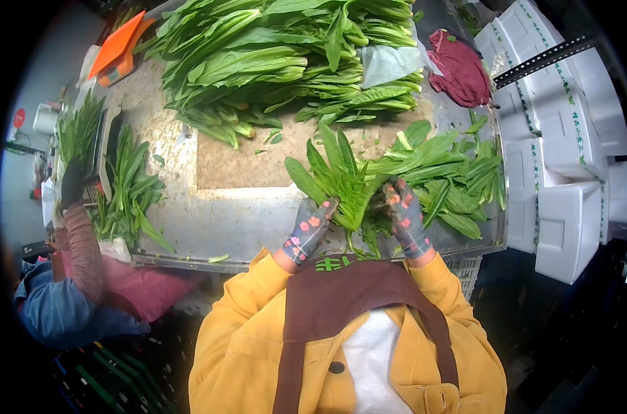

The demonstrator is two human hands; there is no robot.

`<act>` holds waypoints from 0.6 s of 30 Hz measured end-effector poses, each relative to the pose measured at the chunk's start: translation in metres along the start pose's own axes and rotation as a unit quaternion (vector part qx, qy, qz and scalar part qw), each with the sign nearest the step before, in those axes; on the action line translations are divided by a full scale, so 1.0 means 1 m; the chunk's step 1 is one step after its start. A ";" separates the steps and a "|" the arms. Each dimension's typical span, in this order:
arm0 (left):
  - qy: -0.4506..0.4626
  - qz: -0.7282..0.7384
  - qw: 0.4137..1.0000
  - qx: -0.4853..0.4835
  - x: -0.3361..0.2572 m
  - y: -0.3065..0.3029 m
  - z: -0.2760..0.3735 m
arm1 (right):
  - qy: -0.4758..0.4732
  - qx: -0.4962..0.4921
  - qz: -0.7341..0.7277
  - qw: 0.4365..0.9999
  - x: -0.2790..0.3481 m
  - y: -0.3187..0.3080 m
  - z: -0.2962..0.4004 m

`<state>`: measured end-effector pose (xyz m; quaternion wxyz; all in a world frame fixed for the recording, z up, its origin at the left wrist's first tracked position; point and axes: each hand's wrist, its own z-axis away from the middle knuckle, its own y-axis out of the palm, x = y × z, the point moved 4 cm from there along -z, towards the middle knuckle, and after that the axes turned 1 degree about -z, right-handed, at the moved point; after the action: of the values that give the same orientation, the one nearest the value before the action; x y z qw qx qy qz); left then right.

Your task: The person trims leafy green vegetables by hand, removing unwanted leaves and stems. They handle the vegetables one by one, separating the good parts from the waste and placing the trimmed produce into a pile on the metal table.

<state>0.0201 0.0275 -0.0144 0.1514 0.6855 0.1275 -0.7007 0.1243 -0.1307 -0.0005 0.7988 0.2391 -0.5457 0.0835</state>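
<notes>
A head of long-leaf lettuce (pixel 344 191) stands fanned out before me at the near side of the metal table (pixel 230 220). My left hand (pixel 312 227), in a dark flower-patterned glove, grips its left side near the base. At its right side is my right hand (pixel 405 220), gloved alike, with fingers curled close to the leaves. Blur hides whether a leaf is pinched in those fingers. Loose leaves (pixel 453 181) lie in a heap beyond and to the right of my right hand. Small leaf scraps (pixel 373 235) hang or lie between my hands.
Stacked lettuce bunches (pixel 272 67) fill the table's far side, with a pale sheet (pixel 391 64) among them. A dark red cloth (pixel 456 70) lies at far right. White foam boxes (pixel 567 217) stand beyond the right edge. At left, a co-worker's sleeved arm (pixel 83 248) reaches near more greens (pixel 127 191).
</notes>
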 end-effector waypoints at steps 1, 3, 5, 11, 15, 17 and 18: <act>-0.049 0.090 0.994 -0.029 0.003 0.000 -0.001 | -0.005 0.012 0.081 0.997 -0.002 0.002 -0.002; -0.186 0.281 0.939 -0.061 0.007 0.003 -0.004 | -0.040 0.032 0.299 0.953 -0.003 0.011 0.012; -0.195 0.209 0.957 -0.038 -0.004 0.001 -0.007 | -0.137 0.045 0.448 0.882 0.016 0.037 0.029; -0.161 0.266 0.949 0.047 -0.017 0.012 -0.019 | 0.048 0.150 0.064 0.985 0.007 0.037 0.022; -0.217 0.374 0.892 0.132 -0.024 0.013 -0.021 | 0.215 0.148 -0.248 0.933 0.014 0.052 0.032; -0.233 0.368 0.889 0.142 -0.041 0.022 -0.017 | 0.285 0.224 -0.281 0.889 0.014 0.060 0.040; -0.252 0.414 0.868 0.105 -0.048 0.020 -0.015 | 0.324 0.156 -0.267 0.894 0.009 0.058 0.042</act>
<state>0.0423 0.0166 0.0334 0.3821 0.4871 -0.2848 -0.7318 0.0701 -0.1009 0.0368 0.8759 0.4571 -0.1525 0.0236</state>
